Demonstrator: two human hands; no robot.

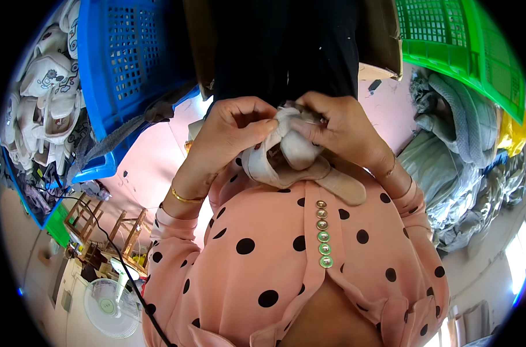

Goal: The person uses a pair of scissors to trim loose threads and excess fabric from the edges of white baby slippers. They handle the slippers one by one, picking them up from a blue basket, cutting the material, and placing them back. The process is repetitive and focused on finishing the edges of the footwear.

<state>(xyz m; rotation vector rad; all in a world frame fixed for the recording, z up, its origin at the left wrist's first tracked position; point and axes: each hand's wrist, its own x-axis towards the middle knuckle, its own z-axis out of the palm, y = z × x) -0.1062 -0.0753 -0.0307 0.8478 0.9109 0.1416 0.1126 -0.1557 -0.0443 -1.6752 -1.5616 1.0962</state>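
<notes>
Fabric piece (300,149), pale and folded, is gripped from both sides — the left hand (231,128) pinches its upper edge, the right hand (341,124) grasps the opposite side — probably to keep the layers steady. It lies between the two hands, its rounded flap (344,186) jutting below the right hand, over the spotted blouse (216,272).

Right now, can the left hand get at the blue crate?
Likely yes, if the left hand lets go of the pale cloth piece; nothing visible blocks the way to the blue crate.
</notes>
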